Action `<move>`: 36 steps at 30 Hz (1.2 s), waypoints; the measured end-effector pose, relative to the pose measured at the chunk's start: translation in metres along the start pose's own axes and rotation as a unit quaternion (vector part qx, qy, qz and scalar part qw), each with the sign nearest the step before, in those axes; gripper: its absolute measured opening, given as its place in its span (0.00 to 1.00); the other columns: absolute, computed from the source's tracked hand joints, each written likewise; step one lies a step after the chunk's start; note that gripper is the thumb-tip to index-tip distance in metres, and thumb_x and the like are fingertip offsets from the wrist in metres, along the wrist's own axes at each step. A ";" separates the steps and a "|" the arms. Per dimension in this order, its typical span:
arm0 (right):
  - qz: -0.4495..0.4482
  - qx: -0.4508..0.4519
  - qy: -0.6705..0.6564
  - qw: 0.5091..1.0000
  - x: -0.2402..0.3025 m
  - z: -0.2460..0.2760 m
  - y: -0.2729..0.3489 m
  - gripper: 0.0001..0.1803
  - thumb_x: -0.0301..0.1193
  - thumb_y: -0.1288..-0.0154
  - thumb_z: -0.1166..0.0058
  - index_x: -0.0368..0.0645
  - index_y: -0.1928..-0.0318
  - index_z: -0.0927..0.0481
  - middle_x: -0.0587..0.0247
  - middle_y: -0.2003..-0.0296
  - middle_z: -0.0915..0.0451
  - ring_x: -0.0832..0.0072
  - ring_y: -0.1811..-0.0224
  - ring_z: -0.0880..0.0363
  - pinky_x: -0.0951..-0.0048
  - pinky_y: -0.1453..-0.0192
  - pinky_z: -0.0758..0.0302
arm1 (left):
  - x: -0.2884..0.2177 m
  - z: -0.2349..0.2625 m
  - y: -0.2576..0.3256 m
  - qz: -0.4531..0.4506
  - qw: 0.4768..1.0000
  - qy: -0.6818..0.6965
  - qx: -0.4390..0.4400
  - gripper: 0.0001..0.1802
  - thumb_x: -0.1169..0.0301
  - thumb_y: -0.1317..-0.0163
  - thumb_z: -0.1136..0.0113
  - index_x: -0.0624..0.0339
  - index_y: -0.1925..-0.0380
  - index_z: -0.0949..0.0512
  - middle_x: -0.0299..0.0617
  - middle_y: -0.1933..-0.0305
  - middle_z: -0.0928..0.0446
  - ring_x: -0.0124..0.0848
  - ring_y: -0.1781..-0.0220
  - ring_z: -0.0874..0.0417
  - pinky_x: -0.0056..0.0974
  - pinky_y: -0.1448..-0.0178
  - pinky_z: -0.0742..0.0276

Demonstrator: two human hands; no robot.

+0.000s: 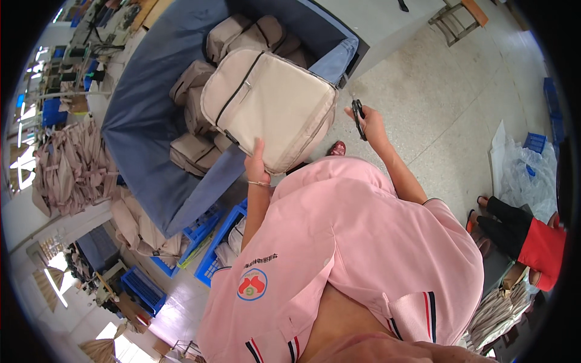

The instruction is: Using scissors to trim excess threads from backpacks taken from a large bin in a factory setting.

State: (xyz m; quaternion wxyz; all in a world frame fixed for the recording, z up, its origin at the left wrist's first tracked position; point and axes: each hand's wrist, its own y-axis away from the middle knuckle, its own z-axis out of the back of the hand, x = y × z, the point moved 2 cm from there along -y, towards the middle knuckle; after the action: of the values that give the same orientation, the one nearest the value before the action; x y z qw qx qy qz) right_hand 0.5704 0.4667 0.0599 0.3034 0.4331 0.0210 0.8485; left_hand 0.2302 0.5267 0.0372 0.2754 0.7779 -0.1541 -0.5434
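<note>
Over the near side of a blue fabric bin (pixel 136 124) hangs one beige bag (pixel 281 112), its pale front panel turned up toward the camera and one dark zip line (pixel 244 78) running slantwise across it. The left hand (pixel 257 160) grasps the bag by its lower edge, thumb pressed on the front; one thin bracelet (pixel 259 183) circles that wrist. The right hand (pixel 372 124) is closed around one pair of black snips (pixel 359 121), held just beside the bag and apart from it.

Writing shows on the pink shirt (pixel 357 206): one line of small dark characters (pixel 260 261) and, next to it, one round badge (pixel 252 284) with a blue ring and a red and green mark. Inside the bin lie at least five more beige bags (pixel 193 154) (they overlap, so an exact count cannot be told). Two blue crates (pixel 209 260) stand by the bin's lower corner, one wooden-topped stool (pixel 474 12) lies farther off, and one person in a red top (pixel 543 254) is at the right.
</note>
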 end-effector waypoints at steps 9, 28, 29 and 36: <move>0.014 -0.119 -0.253 0.960 0.027 -0.011 -0.047 0.22 0.42 0.42 0.33 0.35 0.68 0.26 0.67 0.80 0.28 0.82 0.78 0.33 0.72 0.75 0.34 | 0.012 -0.044 0.035 0.143 0.984 0.023 0.100 0.31 0.59 0.37 0.35 0.65 0.39 0.31 0.45 0.41 0.25 0.37 0.44 0.21 0.43 0.43 0.22; -0.061 -0.078 0.020 0.995 0.006 0.001 0.022 0.42 0.66 0.42 0.48 0.31 0.60 0.27 0.45 0.73 0.21 0.51 0.70 0.20 0.57 0.65 0.26 | 0.023 -0.060 0.032 0.328 0.912 -0.053 0.239 0.28 0.52 0.36 0.38 0.60 0.45 0.28 0.42 0.52 0.21 0.31 0.57 0.17 0.34 0.55 0.16; -0.062 -0.079 0.018 0.995 0.008 0.001 0.019 0.42 0.66 0.42 0.48 0.31 0.60 0.27 0.45 0.73 0.21 0.51 0.70 0.20 0.57 0.65 0.26 | 0.023 -0.061 0.033 0.331 0.912 -0.057 0.237 0.28 0.51 0.37 0.38 0.59 0.45 0.28 0.42 0.51 0.21 0.31 0.57 0.17 0.35 0.55 0.16; -0.080 -0.077 0.047 0.993 0.013 0.001 0.001 0.45 0.69 0.44 0.49 0.30 0.60 0.27 0.37 0.73 0.20 0.44 0.66 0.19 0.54 0.61 0.24 | 0.026 -0.057 0.032 0.341 0.912 -0.063 0.220 0.30 0.51 0.39 0.36 0.58 0.44 0.28 0.42 0.51 0.21 0.32 0.57 0.17 0.35 0.54 0.16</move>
State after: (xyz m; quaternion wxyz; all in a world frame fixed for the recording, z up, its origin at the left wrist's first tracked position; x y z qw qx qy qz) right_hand 0.5649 0.4726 0.0709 0.4013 0.3655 0.0046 0.8399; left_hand 0.2948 0.5024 0.0514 0.2554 0.6832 -0.5423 -0.4170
